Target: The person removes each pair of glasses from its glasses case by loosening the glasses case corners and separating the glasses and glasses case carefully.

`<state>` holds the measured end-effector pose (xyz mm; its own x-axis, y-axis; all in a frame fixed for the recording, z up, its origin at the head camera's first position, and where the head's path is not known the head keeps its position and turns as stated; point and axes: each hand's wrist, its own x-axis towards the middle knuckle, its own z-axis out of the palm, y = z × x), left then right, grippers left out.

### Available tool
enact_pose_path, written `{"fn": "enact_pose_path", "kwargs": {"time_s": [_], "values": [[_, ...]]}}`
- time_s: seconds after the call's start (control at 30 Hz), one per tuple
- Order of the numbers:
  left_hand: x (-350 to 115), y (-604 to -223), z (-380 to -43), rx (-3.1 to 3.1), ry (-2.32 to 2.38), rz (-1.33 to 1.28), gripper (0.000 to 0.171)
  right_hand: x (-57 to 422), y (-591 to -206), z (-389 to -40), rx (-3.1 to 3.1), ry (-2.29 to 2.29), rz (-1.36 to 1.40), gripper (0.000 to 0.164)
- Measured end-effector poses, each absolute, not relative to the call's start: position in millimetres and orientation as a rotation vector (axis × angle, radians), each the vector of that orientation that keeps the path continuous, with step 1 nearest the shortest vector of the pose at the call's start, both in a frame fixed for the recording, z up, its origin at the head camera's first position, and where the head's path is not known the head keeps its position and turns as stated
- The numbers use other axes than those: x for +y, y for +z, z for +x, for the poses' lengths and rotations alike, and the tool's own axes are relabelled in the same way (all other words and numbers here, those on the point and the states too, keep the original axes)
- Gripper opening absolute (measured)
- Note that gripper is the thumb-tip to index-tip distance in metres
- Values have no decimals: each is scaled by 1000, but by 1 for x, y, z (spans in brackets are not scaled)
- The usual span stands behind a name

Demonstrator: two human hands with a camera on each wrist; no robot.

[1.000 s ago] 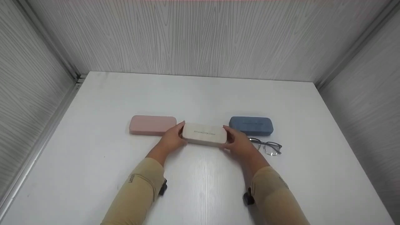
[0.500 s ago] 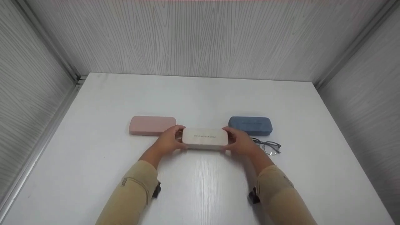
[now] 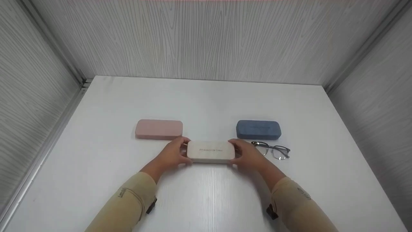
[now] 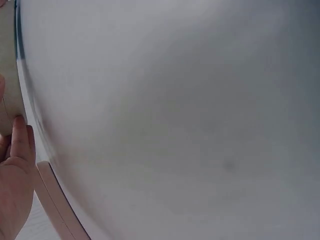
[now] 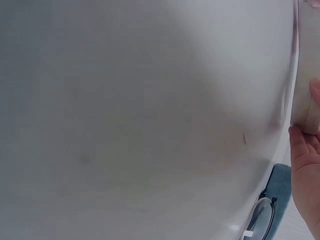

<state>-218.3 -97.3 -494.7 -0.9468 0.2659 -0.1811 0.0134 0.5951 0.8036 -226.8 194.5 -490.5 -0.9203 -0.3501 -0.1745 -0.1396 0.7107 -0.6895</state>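
Cream case (image 3: pixel 210 153) lies mid-scene, nearer than the pink case (image 3: pixel 159 129) at left and blue case (image 3: pixel 258 129) at right, its ends pinched by left hand (image 3: pixel 172 153) and right hand (image 3: pixel 250 157). Swinging the latter rightward could knock the adjacent glasses (image 3: pixel 271 148).

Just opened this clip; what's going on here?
Someone's left hand and right hand grip a closed cream glasses case, one at each end. Beyond it on the white table lie a pink glasses case, to the left, and a blue glasses case, to the right, both closed. Eyeglasses lie on the blue glasses case's near side, beside the right hand.
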Motion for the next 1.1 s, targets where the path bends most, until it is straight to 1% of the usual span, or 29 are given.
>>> {"fn": "enact_pose_path", "kwargs": {"time_s": [0.17, 0.43, 0.67, 0.87, 1.1], "values": [[-96, -498, -213, 2539, 1267, 227, 76, 194, -494, -224, 2636, -996, -384, 69], [-94, -500, -210, 2544, 1276, 245, 75, 195, -494, -222, 2639, -983, -402, 71], [-94, -501, -208, 2542, 1268, 262, 74, 193, -490, -218, 2677, -862, -439, 82], [-93, -503, -206, 2551, 1248, 287, 73, 193, -490, -220, 2693, -888, -532, 78], [-92, -508, -206, 2603, 1153, 294, 72, 195, -493, -223, 2722, -853, -522, 75]]}}
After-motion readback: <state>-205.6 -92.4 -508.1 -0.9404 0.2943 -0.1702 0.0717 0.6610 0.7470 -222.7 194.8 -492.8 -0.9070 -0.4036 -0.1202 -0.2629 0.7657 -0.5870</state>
